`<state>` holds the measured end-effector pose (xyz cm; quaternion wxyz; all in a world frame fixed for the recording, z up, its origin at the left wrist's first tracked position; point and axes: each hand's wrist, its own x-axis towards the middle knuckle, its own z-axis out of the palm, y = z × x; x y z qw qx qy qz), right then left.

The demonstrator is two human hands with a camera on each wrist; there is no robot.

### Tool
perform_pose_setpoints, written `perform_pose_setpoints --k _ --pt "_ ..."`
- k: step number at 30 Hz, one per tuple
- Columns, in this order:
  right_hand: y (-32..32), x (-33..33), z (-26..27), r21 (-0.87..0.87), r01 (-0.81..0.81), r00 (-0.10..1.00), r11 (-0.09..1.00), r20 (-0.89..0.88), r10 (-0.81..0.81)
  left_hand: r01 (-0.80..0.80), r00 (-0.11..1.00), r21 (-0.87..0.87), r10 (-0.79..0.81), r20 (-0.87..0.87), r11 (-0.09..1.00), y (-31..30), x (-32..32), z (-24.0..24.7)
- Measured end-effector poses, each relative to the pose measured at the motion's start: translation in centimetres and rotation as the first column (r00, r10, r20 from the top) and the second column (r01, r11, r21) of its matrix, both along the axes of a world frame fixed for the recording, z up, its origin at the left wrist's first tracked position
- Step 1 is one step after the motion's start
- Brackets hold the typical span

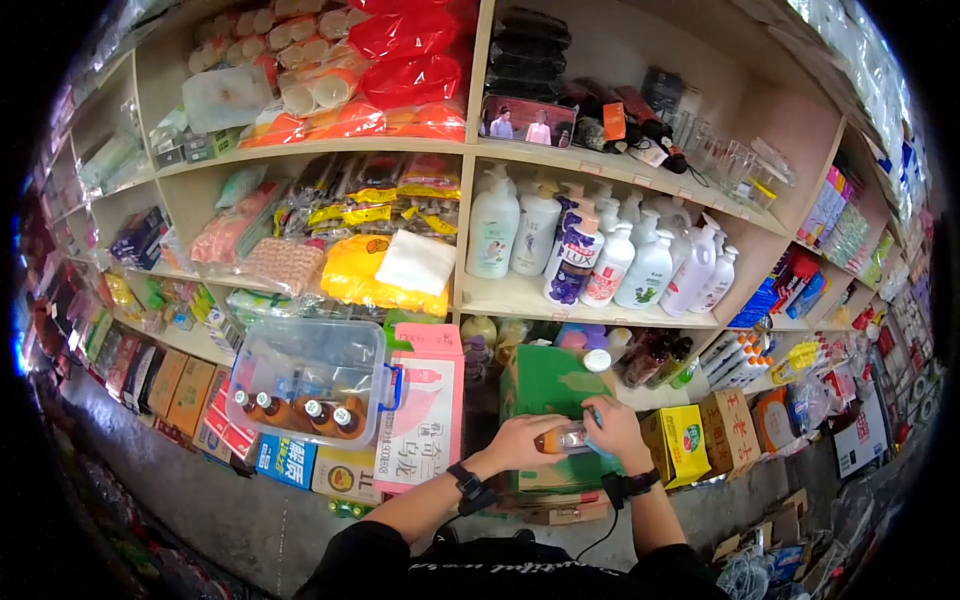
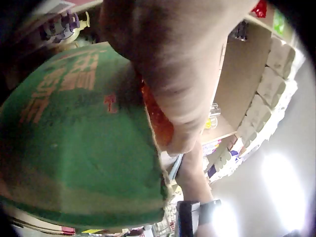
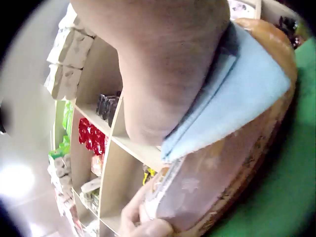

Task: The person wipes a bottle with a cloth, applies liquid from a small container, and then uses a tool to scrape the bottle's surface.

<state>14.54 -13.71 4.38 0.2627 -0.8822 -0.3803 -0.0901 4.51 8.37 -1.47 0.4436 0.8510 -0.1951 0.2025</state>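
Note:
My left hand grips a clear plastic bottle of amber liquid, lying sideways close over a green carton. With my right hand I hold a folded light blue cloth against the bottle's side. In the right wrist view, fingers of the left hand show at the near end of the bottle, and the cloth covers part of it. The left wrist view shows the back of my left hand at the carton's edge, with orange liquid below it. A white cap stands at the carton's far right.
Left of the carton, a clear plastic bin holds several amber bottles with white caps. A pink carton stands between them. Shelves ahead carry pump bottles and a phone playing video. At right sits a yellow box.

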Motion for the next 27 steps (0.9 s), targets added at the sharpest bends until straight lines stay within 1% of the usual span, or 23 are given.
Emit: perform_pose_setpoints --k 1,3,4,6,7,9,10,11,13,14,16,17,20,24,26,27 --pt "0.0 -0.1 0.0 0.007 -0.001 1.0 1.0 0.001 0.001 -0.001 1.0 0.007 0.001 0.001 1.0 0.0 -0.1 0.4" --pt "0.0 -0.3 -0.1 0.009 0.091 0.992 0.996 0.089 -0.091 -0.005 1.0 0.037 0.004 0.004 0.999 0.0 -0.2 1.1" --pt "0.0 -0.3 -0.5 0.015 0.091 0.991 0.996 0.093 -0.092 -0.004 1.0 0.042 0.004 0.009 0.999 0.0 -0.2 1.1" --pt "-0.2 -0.2 -1.5 0.064 0.147 0.984 0.987 0.094 -0.153 -0.041 0.999 0.094 0.038 0.034 0.995 -0.1 -0.4 0.8" --pt "-0.3 -0.1 -1.6 0.066 0.145 0.984 0.987 0.093 -0.151 -0.043 0.999 0.097 0.04 0.034 0.994 -0.1 -0.4 0.8" --pt "-0.3 -0.1 -1.8 0.01 0.16 0.981 0.987 0.112 -0.16 -0.028 0.999 0.061 0.026 0.033 0.998 -0.1 -0.4 0.8" --pt "-0.1 0.0 -1.7 0.029 0.161 0.978 0.986 0.127 -0.164 -0.024 1.0 0.028 0.024 0.008 0.999 -0.2 -0.7 1.6" --pt "0.0 0.1 -1.7 0.035 0.154 0.98 0.987 0.125 -0.157 -0.031 0.999 0.034 0.031 0.007 0.999 -0.2 -0.7 1.7" --pt "0.1 0.3 -1.5 -0.039 0.175 0.983 0.984 0.071 -0.172 -0.036 0.998 0.01 0.037 -0.059 0.999 -0.2 -0.7 1.8" --pt "0.4 0.4 -1.4 -0.034 0.172 0.983 0.985 0.068 -0.169 -0.039 0.997 0.015 0.04 -0.06 0.999 -0.1 -0.7 1.8" --pt "0.5 0.7 -1.1 -0.1 0.178 0.984 0.979 0.013 -0.177 -0.052 0.996 -0.006 0.051 -0.069 0.999 -0.2 -0.5 1.6" --pt "0.4 0.8 -0.9 -0.1 0.189 0.982 0.977 0.008 -0.189 -0.04 0.996 -0.004 0.04 -0.074 0.999 -0.3 -0.4 1.4" --pt "0.6 0.8 -1.0 -0.153 0.183 0.981 0.971 -0.043 -0.191 -0.052 0.998 0.005 0.052 -0.044 0.999 -0.2 -0.4 1.6" --pt "0.5 0.4 -0.5 -0.112 0.214 0.974 0.97 -0.055 -0.221 -0.036 0.996 -0.017 0.035 -0.081 0.999 -0.3 -0.4 2.4" --pt "0.6 0.3 -0.3 -0.095 0.166 0.981 0.981 -0.083 -0.174 -0.039 0.995 -0.005 0.039 -0.093 0.999 -0.4 -0.3 2.1" --pt "0.6 0.3 -0.2 -0.083 0.179 0.978 0.98 -0.089 -0.186 -0.049 0.994 0.001 0.049 -0.1 0.999 -0.3 -0.4 2.0"
